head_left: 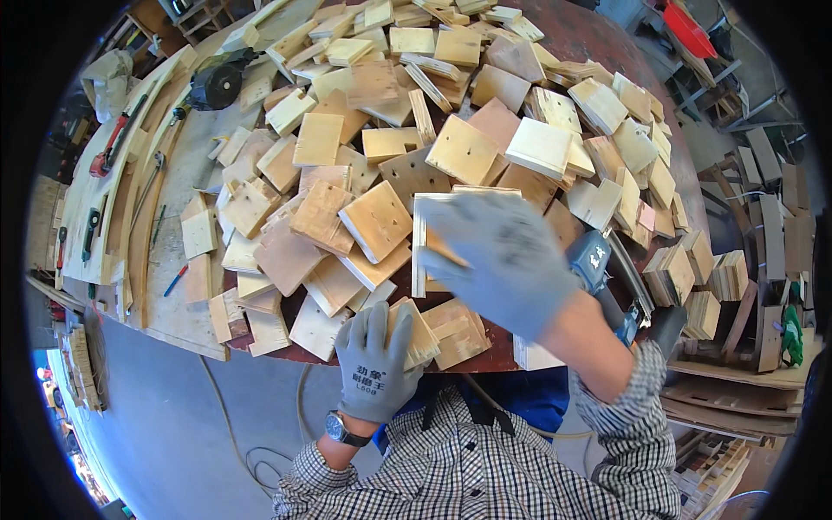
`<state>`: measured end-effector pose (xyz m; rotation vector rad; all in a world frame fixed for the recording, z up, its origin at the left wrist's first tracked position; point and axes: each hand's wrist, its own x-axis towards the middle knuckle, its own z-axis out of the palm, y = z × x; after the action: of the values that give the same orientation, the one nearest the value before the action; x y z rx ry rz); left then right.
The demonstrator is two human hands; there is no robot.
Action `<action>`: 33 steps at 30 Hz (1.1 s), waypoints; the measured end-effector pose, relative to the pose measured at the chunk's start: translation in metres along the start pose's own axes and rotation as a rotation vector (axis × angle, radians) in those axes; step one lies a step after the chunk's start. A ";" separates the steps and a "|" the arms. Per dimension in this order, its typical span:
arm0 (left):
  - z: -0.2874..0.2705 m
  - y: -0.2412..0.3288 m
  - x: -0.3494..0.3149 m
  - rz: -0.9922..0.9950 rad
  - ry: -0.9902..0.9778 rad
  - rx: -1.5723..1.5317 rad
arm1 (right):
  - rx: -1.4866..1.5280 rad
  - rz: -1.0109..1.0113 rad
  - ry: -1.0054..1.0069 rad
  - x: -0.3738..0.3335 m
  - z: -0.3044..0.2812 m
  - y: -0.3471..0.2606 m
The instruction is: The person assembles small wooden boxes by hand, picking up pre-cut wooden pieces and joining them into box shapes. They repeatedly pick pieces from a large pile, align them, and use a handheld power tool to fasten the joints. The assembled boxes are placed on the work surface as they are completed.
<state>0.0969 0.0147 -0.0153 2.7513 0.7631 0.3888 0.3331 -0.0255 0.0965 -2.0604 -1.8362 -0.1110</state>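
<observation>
Both my hands wear grey work gloves. My left hand point(379, 360) is at the near edge of the pile, its thumb against a small tilted wooden block point(420, 336) that it grips; the far side of that grip is hidden. Farther in and to the right, my right hand point(507, 260) reaches over a square wooden block point(421, 238) with pale layered edges. Its fingers and thumb close on that block and cover most of its face. Beside my right wrist lies a blue nail gun point(591, 260), partly hidden by the forearm.
A large heap of wooden blocks point(464, 147) covers the dark red tabletop point(598, 35). Stacked blocks point(669, 276) stand at the right. On the left board lie a black power tool point(217, 82), a red-handled tool point(108, 152) and a blue pen point(176, 280). Hoses trail on the floor.
</observation>
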 end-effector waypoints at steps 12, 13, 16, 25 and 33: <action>0.005 -0.009 -0.004 -0.109 0.134 0.011 | -0.192 0.109 -0.535 0.102 0.044 -0.032; 0.003 -0.010 -0.003 -0.102 0.145 0.003 | -0.072 0.168 -0.470 0.100 0.037 -0.027; -0.007 -0.010 -0.005 -0.027 0.149 0.029 | 0.278 0.400 -0.261 0.077 0.015 -0.005; -0.038 0.007 0.014 0.017 0.295 -0.064 | 0.732 0.716 -0.254 -0.050 -0.044 0.050; -0.017 0.025 0.078 0.144 0.175 0.002 | 0.664 0.751 -0.381 -0.038 0.001 0.050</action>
<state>0.1679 0.0384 0.0235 2.8094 0.6060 0.6654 0.3762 -0.0650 0.0730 -2.1643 -0.9230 0.9956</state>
